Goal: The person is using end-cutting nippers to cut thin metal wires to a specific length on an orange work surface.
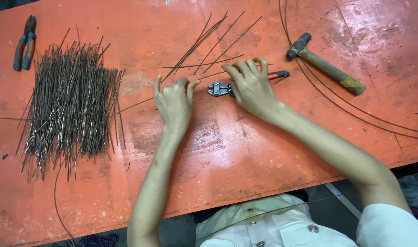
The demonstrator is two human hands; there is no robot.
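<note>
orange table (scuffed): wire pile, pliers, hammer around hands.

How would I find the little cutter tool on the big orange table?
Start at the orange table and find the middle, between the big wire pile and the hammer. The small cutter lies there under the right hand. Unlike the pliers in the far corner, it has grey metal jaws and an orange-and-black handle.

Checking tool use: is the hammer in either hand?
No, the hammer lies apart on the table, beyond the right hand.
</note>
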